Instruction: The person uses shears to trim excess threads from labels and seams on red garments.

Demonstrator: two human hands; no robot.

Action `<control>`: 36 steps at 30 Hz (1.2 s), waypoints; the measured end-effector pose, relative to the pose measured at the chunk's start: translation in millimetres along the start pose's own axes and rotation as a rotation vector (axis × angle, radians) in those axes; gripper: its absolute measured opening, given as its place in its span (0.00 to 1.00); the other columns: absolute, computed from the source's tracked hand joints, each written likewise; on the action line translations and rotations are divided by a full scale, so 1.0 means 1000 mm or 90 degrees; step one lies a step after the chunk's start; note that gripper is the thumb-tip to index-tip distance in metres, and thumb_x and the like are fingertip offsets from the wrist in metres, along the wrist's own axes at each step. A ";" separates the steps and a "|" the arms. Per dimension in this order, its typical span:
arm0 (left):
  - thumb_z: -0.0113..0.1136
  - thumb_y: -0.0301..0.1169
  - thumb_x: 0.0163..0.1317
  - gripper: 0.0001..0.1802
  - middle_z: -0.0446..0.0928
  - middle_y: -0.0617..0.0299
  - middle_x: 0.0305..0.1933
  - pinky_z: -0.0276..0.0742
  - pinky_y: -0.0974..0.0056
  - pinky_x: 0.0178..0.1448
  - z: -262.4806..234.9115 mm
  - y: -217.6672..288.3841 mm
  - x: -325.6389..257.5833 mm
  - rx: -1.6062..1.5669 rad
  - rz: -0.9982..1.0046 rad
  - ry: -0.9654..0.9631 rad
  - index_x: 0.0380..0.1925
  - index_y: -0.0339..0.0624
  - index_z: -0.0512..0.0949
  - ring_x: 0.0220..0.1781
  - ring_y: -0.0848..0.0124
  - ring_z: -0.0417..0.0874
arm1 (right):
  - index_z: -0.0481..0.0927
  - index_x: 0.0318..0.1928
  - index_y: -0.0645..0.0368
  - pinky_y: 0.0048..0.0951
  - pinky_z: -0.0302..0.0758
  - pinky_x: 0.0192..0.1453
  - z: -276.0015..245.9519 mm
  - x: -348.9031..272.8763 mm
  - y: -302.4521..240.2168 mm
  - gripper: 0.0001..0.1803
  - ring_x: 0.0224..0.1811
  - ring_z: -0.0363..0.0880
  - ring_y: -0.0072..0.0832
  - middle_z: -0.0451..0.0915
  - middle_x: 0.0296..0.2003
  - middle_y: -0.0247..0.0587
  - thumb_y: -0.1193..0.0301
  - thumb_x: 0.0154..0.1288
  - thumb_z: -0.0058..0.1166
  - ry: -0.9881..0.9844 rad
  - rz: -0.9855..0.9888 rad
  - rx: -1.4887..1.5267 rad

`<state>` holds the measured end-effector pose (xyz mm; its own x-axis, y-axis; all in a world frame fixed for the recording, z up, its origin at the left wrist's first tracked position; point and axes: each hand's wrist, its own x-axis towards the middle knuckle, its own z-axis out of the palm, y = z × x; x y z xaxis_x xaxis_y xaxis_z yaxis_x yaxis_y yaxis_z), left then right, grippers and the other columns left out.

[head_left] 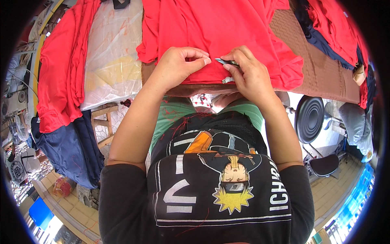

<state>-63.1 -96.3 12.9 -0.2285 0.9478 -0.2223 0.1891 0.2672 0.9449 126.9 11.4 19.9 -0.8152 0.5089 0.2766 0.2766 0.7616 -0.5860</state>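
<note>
A red garment (191, 28) lies spread before me on a brown cloth-covered table, its near edge by the table's front. Over that edge my left hand (178, 67) is closed, thumb and fingertips pinched together; whatever they hold, if anything, is too small to make out. My right hand (251, 75) grips a pair of thread snips (221, 61). Their pointed metal tip aims left toward the left fingertips, a short gap apart. Below the right fingers, a whitish wrapped end (228, 80) sticks out. The palm hides the rest of the tool.
To the left, red garments (61, 69) and dark blue cloth (73, 142) hang beside a plastic-covered board (111, 57). More red and navy clothes (331, 28) lie at the far right. A black round stool seat (310, 119) stands below the table's right side.
</note>
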 end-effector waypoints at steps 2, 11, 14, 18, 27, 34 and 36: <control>0.62 0.31 0.63 0.11 0.83 0.61 0.46 0.72 0.70 0.57 0.000 0.002 0.000 0.001 0.002 -0.004 0.39 0.35 0.84 0.49 0.76 0.79 | 0.78 0.40 0.55 0.41 0.77 0.37 0.000 0.001 -0.002 0.07 0.37 0.80 0.42 0.76 0.38 0.40 0.70 0.61 0.58 0.000 -0.006 -0.004; 0.62 0.31 0.63 0.10 0.82 0.60 0.47 0.71 0.70 0.59 -0.001 0.000 0.000 -0.006 0.003 -0.011 0.39 0.35 0.84 0.49 0.76 0.79 | 0.78 0.39 0.55 0.40 0.77 0.37 0.007 0.004 -0.002 0.07 0.37 0.80 0.42 0.76 0.37 0.39 0.71 0.60 0.58 -0.003 -0.024 -0.028; 0.62 0.31 0.63 0.10 0.82 0.59 0.47 0.71 0.70 0.59 -0.002 0.000 0.000 -0.010 0.006 -0.017 0.39 0.35 0.84 0.50 0.75 0.79 | 0.79 0.39 0.55 0.40 0.77 0.37 0.006 0.005 0.000 0.07 0.37 0.80 0.42 0.76 0.37 0.39 0.71 0.60 0.58 0.010 -0.012 -0.026; 0.63 0.31 0.62 0.11 0.82 0.60 0.46 0.71 0.70 0.58 -0.002 -0.001 -0.001 -0.026 0.015 -0.017 0.40 0.36 0.84 0.49 0.76 0.79 | 0.79 0.39 0.54 0.40 0.78 0.38 0.008 0.009 -0.001 0.07 0.37 0.80 0.42 0.77 0.37 0.38 0.70 0.61 0.58 0.035 -0.026 -0.032; 0.64 0.25 0.57 0.09 0.81 0.58 0.49 0.75 0.63 0.52 -0.117 0.006 -0.124 0.246 -0.119 -0.196 0.38 0.35 0.83 0.51 0.66 0.80 | 0.80 0.41 0.55 0.35 0.76 0.39 -0.006 0.020 0.013 0.07 0.38 0.80 0.39 0.78 0.37 0.40 0.70 0.63 0.58 0.118 -0.003 -0.001; 0.58 0.38 0.64 0.17 0.79 0.55 0.57 0.65 0.54 0.66 -0.168 0.014 -0.184 0.696 -0.294 0.336 0.49 0.44 0.81 0.60 0.58 0.77 | 0.78 0.45 0.60 0.32 0.76 0.39 -0.015 0.028 0.006 0.11 0.37 0.81 0.36 0.77 0.38 0.43 0.72 0.63 0.59 0.184 -0.015 0.035; 0.59 0.36 0.64 0.15 0.81 0.54 0.52 0.71 0.65 0.61 -0.131 0.020 -0.144 0.566 -0.077 0.310 0.48 0.41 0.81 0.55 0.61 0.81 | 0.78 0.45 0.60 0.32 0.76 0.38 -0.016 0.023 -0.004 0.11 0.37 0.81 0.34 0.77 0.37 0.42 0.73 0.63 0.59 0.140 0.039 0.090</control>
<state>-151.3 -249.8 95.4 -0.6195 0.7850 0.0050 0.7342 0.5772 0.3574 115.9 26.7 40.9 -0.6648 0.6393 0.3863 0.2365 0.6707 -0.7030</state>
